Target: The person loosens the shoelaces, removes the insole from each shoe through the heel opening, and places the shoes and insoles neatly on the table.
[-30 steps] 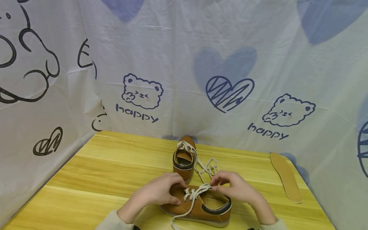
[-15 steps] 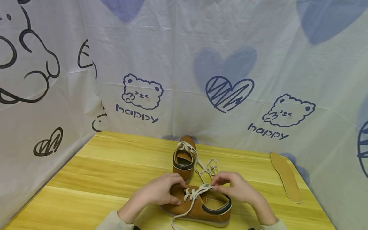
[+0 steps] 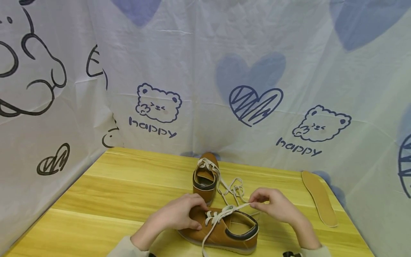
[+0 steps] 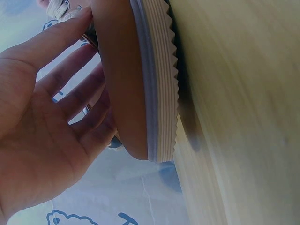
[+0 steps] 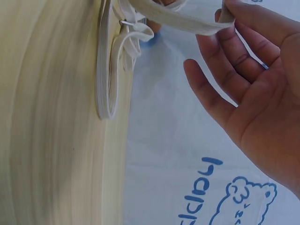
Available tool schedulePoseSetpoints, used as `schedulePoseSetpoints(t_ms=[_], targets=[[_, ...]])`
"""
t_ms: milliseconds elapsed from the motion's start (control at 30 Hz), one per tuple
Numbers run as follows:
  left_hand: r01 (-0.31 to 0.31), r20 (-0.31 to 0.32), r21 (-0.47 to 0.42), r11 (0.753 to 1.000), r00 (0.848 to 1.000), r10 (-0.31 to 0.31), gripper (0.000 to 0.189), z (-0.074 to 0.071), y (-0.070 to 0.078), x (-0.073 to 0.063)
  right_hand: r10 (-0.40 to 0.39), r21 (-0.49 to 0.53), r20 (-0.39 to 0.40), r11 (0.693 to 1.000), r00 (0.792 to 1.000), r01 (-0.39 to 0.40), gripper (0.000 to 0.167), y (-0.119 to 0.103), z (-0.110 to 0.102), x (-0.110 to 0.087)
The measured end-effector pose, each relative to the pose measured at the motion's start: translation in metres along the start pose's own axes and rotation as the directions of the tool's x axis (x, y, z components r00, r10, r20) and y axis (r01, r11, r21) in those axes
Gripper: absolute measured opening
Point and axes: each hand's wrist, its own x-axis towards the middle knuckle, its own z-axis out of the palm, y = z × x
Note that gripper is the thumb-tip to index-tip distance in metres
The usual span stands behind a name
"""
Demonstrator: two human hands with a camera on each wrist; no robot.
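A brown lace-up shoe [image 3: 231,239] with a dark collar lies on the table, its toe to the left. My left hand [image 3: 174,214] holds the toe part, thumb on the near side and fingers over the far side. The left wrist view shows the shoe's brown upper [image 4: 122,84] and ridged pale sole [image 4: 164,70] beside my palm. My right hand [image 3: 277,205], to the right of the tongue, pinches a cream shoelace [image 3: 242,206] between thumb and index finger. The lace [image 5: 187,24] stretches from the eyelets to my fingertips. Another lace end [image 3: 207,239] hangs down the near side.
Behind stands a second brown shoe [image 3: 205,192], toe away, with loose laces [image 3: 236,187] coiled to its right. A tan insole [image 3: 321,200] lies near the right edge of the wooden table [image 3: 112,189]. A printed white cloth [image 3: 205,71] hangs behind the table.
My right hand has moved right and slightly up, drawing the shoelace out from the shoe. The near lace end has shifted right. My left hand stays on the toe.
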Motion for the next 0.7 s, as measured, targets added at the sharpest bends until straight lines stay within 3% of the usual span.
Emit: schedulePoseSetpoints(t_ms=[367,500,700], targets=[[-0.011,-0.004,0.001,1.000,1.000,0.011,0.041,0.0009,-0.0021,0.0009,0.033,0.143,0.179,0.988,0.983,-0.059,0.006,0.0068,0.0001,-0.0010],[-0.004,-0.004,0.009,1.000,1.000,0.004,0.041,0.0019,-0.0036,0.0014,0.020,0.130,0.159,0.991,0.987,-0.042,0.011,0.0064,0.0011,-0.0010],[0.005,0.000,0.014,1.000,1.000,-0.005,0.041,0.0018,-0.0035,0.0018,-0.037,0.125,0.036,0.992,0.999,0.032,0.014,0.0008,0.0067,0.0024]])
